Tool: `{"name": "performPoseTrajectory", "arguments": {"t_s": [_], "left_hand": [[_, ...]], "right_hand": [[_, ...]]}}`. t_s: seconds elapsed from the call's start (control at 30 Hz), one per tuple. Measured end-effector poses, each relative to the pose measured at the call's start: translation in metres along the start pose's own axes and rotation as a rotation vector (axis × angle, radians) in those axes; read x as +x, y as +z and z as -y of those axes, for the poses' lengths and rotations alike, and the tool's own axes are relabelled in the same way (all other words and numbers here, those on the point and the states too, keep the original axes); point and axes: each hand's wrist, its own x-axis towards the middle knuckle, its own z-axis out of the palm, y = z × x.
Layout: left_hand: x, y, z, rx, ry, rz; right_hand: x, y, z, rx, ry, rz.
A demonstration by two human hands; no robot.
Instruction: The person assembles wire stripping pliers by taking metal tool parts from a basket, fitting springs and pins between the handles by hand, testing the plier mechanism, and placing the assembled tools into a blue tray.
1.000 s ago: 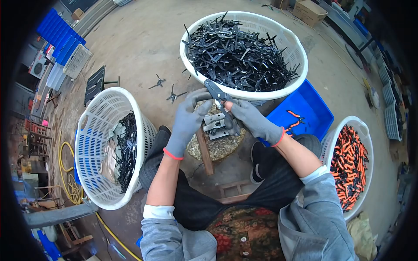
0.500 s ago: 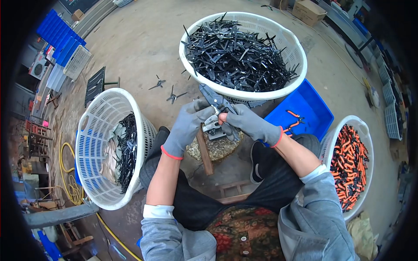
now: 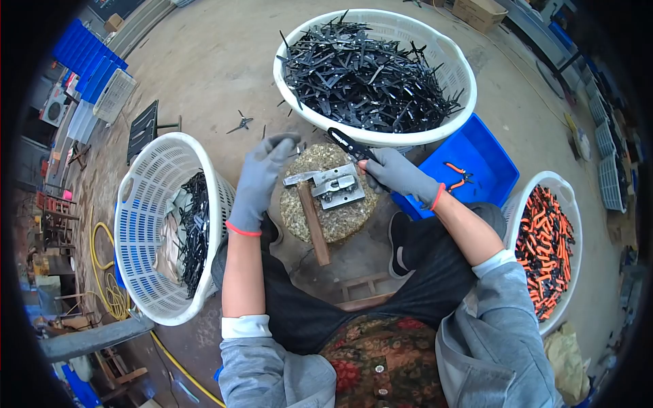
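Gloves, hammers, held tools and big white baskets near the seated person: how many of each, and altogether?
Grey gloves: 2
Hammer: 1
Black tool in the right hand: 1
Big white baskets: 3
Total: 7

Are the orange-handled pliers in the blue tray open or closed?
Open: the pliers lie in the blue tray with their orange handles spread apart.

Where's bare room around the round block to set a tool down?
Floor between the left basket and far basket, beyond the loose tool; also the block along its near edge, right of wooden handle. Crowded: its centre, under the metal fixture; far basket, heaped.
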Motion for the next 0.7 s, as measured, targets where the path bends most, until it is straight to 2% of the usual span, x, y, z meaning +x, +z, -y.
{"name": "performPoseTrajectory", "arguments": {"t_s": [0.07, 0.17, 0.2, 0.27, 0.33, 0.43, 0.53, 0.63, 0.67, 0.7], "left_hand": [[-0.001, -0.007, 0.0, 0.023, 0.031, -0.06], [-0.003, -0.01, 0.003, 0.024, 0.029, -0.068], [-0.002, -0.007, 0.003, 0.017, 0.019, -0.06], [-0.001, -0.004, 0.003, -0.007, 0.003, -0.054], [0.001, -0.003, 0.004, -0.036, -0.012, -0.057], [-0.001, -0.004, 0.002, 0.005, 0.008, -0.045], [-0.003, -0.001, -0.002, 0.034, -0.005, -0.024], [-0.002, 0.003, -0.004, -0.005, -0.044, -0.019], [-0.001, 0.002, -0.001, -0.01, -0.042, -0.026], [0.001, 0.0, 0.002, -0.009, -0.037, -0.027]], "right_hand": [[-0.002, 0.0, -0.002, -0.311, -0.125, -0.111], [-0.011, 0.002, 0.02, -0.555, -0.246, -0.278], [-0.011, 0.004, 0.015, -0.629, -0.263, -0.282], [-0.006, 0.013, -0.021, -0.854, -0.283, -0.148], [-0.004, 0.01, -0.021, -1.081, -0.28, -0.053], [-0.008, 0.012, -0.014, -1.029, -0.291, -0.121], [-0.016, 0.008, 0.019, -0.818, -0.37, -0.292], [-0.006, 0.016, -0.001, -0.962, -0.335, -0.169], [0.001, 0.024, -0.033, -1.003, -0.208, -0.087], [0.001, 0.022, -0.03, -0.972, -0.235, -0.107]]}}
